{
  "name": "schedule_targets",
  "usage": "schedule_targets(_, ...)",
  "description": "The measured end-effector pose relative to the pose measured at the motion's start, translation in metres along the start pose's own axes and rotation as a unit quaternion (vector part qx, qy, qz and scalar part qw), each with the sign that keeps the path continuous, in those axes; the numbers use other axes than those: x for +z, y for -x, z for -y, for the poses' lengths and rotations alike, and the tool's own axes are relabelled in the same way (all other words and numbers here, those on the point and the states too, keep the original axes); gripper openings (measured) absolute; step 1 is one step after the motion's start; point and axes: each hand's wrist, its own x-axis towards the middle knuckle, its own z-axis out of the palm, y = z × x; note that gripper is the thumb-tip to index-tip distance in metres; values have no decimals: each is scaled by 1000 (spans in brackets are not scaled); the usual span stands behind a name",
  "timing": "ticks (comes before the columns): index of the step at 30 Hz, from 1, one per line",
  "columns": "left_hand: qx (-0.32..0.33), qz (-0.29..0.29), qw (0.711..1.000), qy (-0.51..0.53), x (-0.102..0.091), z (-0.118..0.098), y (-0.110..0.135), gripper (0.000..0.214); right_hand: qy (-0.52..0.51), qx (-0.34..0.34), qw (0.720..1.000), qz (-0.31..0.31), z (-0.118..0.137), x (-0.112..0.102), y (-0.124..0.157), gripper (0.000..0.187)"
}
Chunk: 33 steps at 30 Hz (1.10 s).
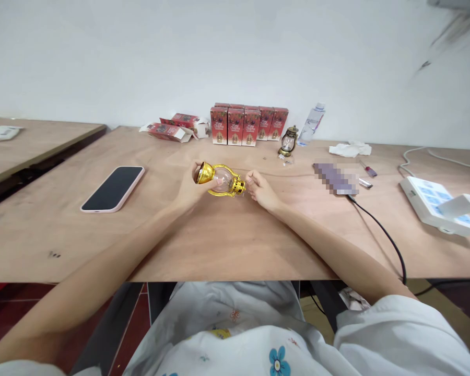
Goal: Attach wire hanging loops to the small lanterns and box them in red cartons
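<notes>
My left hand is wrapped round the base of a small gold lantern with a clear globe. The lantern lies on its side in the air above the table, its top pointing right. My right hand is at the lantern's top end, thumb and fingers pinched together. Whatever those fingers hold, if anything, is too small to make out. Behind, a bronze-coloured lantern stands upright, with tiny bits lying in front of it.
Several red boxes stand by the wall, with opened boxes to their left. A bottle leans on the wall. A phone lies left; a cabled phone, tissue, screwdriver and power strip lie right.
</notes>
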Motion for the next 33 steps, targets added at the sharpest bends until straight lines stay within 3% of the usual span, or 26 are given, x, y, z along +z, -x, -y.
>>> schedule_targets(6, -52, 48, 996, 61, -1, -4, 4, 40, -19, -36, 998, 41, 4, -1, 1, 50)
schedule_targets(11, -73, 84, 990, 83, -1, -7, 6, 43, -21, -28, 998, 44, 6, -4, 1, 51)
schedule_targets(21, 43, -45, 998, -29, -2, 11, -12, 57, -49, 37, 997, -48, 14, -18, -3, 46)
schedule_targets(24, 48, -22, 993, -103, -5, 16, -15, 55, -12, 26, 996, -86, 21, -27, -7, 44)
schedule_targets(29, 67, 61, 970, -226, -3, 27, -8, 51, 155, -95, 969, -168, 50, -31, -3, 33)
schedule_targets(33, 71, 111, 953, -274, 5, 35, -6, 51, 336, -264, 889, -164, 65, -11, 16, 26)
